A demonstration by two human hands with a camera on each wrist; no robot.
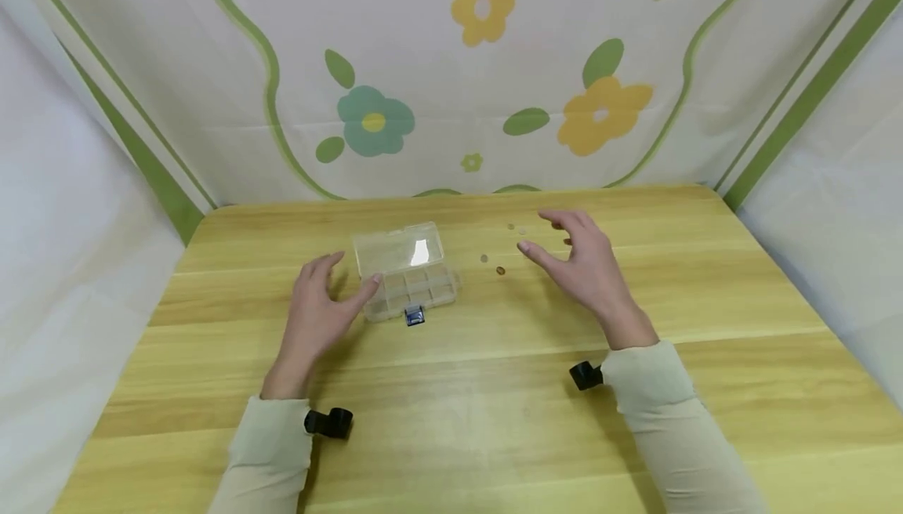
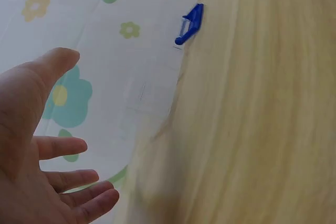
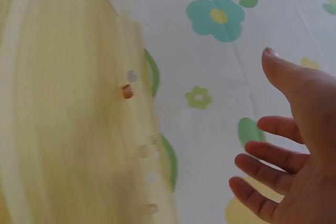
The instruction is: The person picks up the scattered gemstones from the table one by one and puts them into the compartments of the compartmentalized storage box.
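Observation:
A clear plastic compartment box (image 1: 421, 291) lies on the table with its transparent lid (image 1: 395, 254) raised back and a blue latch (image 1: 415, 316) at its front. My left hand (image 1: 320, 314) is at the box's left side, fingers spread and the thumb overlapping the box's corner in the head view. The blue latch (image 2: 192, 24) also shows in the left wrist view. To the right, my right hand (image 1: 582, 263) hovers beside several tiny bead-like pieces, its fingers apart and holding nothing. One piece is amber-brown (image 1: 501, 270); a pale one (image 1: 484, 258) lies near it.
The wood-grain table (image 1: 451, 420) ends at a white cloth backdrop (image 1: 430, 59) printed with flowers. White cloth also hangs at both sides. A small black wrist device (image 1: 330, 423) sits at the left cuff and another black device (image 1: 586, 375) at the right.

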